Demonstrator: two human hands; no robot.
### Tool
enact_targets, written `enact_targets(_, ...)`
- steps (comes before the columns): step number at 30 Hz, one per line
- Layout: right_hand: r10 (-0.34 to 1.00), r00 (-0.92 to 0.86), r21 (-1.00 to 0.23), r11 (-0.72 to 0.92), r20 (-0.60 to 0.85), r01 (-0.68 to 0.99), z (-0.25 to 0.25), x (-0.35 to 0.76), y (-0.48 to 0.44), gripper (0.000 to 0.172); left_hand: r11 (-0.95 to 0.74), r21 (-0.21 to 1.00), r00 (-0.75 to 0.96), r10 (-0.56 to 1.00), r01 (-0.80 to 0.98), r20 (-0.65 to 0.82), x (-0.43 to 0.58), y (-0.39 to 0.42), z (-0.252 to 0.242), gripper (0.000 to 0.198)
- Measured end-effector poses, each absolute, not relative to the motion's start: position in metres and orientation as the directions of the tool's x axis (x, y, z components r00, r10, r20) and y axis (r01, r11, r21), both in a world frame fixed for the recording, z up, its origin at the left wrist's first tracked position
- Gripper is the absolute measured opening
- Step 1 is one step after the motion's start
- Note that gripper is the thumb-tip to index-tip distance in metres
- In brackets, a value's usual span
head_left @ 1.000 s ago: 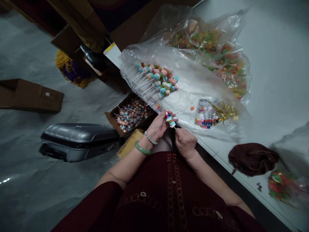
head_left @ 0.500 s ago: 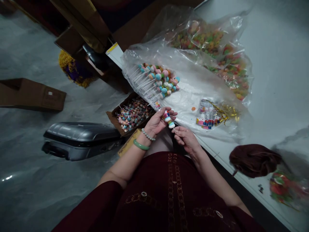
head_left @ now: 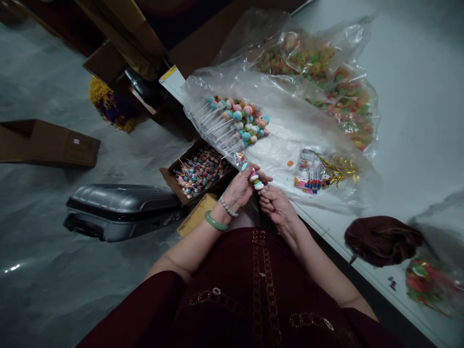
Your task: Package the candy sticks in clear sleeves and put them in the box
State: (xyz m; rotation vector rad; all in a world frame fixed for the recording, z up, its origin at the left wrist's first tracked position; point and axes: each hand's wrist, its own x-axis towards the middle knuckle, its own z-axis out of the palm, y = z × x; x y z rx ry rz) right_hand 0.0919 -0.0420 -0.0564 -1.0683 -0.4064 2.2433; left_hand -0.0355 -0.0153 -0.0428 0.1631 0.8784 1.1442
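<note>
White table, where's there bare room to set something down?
The widest bare patch of tabletop lies right of the bagged gummies, above the brown cloth. A smaller one, on clear plastic, lies between the candy skewers and printed packets, beside an orange piece. The carton near the left hand is crammed.

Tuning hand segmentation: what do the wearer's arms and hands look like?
Dark maroon sleeves end near the elbows. Left hand: no glove; pale beaded bracelet and smooth green bangle around the wrist. Right hand: no glove, no wrist jewellery visible.
</note>
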Motion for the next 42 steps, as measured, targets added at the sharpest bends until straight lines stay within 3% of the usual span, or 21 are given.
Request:
enact_targets(2, 0.507, -0.658, -0.284, -0.861, -0.557, -0.423, -0.06, 0.091, -0.041, 0.018, 0.458, 0.531, 0.15, 0.839, -0.713, -0.523, -0.036, -0.017, -0.044, 0.039)
enact_targets(4, 0.443, -0.739, -0.137, -0.888, -0.508, -0.438, -0.062, 0.092, -0.041, 0.017, 0.508, 0.488, 0.23, 0.822, -0.71, -0.522, -0.038, -0.019, -0.046, 0.039)
enact_targets(8, 0.483, -0.737, -0.084, -0.857, -0.473, -0.508, -0.065, 0.097, -0.039, 0.015, 0.604, 0.431, 0.376, 0.777, -0.67, -0.505, -0.049, -0.016, -0.046, 0.034)
enact_targets(14, 0.511, -0.698, -0.242, -0.857, -0.502, -0.455, -0.064, 0.104, -0.035, 0.018, 0.478, 0.492, 0.166, 0.818, -0.728, -0.55, -0.072, 0.002, -0.03, 0.022)
enact_targets(18, 0.564, -0.612, -0.406, -0.826, -0.555, -0.392, -0.059, 0.099, -0.037, 0.021, 0.478, 0.461, 0.173, 0.81, -0.748, -0.56, -0.069, 0.012, -0.023, 0.017)
enact_targets(22, 0.751, -0.34, -0.686, -0.658, -0.566, -0.312, -0.054, 0.095, -0.042, 0.021, 0.455, 0.435, 0.141, 0.799, -0.777, -0.584, -0.055, 0.012, -0.027, 0.022)
enact_targets(26, 0.906, -0.147, -0.912, -0.408, -0.398, -0.048, -0.053, 0.097, -0.046, 0.014, 0.44, 0.466, 0.145, 0.827, -0.768, -0.543, -0.044, 0.006, -0.033, 0.026)
enact_targets(29, 0.923, -0.132, -0.932, -0.363, -0.361, 0.002, -0.054, 0.096, -0.048, 0.014, 0.43, 0.487, 0.149, 0.845, -0.76, -0.514, -0.037, -0.001, -0.035, 0.029)
enact_targets(34, 0.811, -0.205, -0.749, -0.585, -0.548, -0.312, -0.049, 0.085, -0.046, 0.019, 0.455, 0.463, 0.136, 0.809, -0.76, -0.572, -0.024, -0.009, -0.032, 0.035)
enact_targets(37, 0.797, -0.204, -0.704, -0.6, -0.569, -0.38, -0.047, 0.084, -0.045, 0.018, 0.514, 0.392, 0.198, 0.763, -0.763, -0.615, -0.023, -0.01, -0.034, 0.035)
enact_targets(39, 0.814, -0.194, -0.749, -0.58, -0.548, -0.321, -0.048, 0.088, -0.046, 0.016, 0.525, 0.391, 0.214, 0.763, -0.756, -0.61, -0.026, -0.008, -0.036, 0.035)
enact_targets(42, 0.9, -0.122, -0.902, -0.427, -0.418, -0.063, -0.051, 0.095, -0.05, 0.012, 0.48, 0.442, 0.159, 0.793, -0.758, -0.588, -0.033, -0.004, -0.039, 0.034)
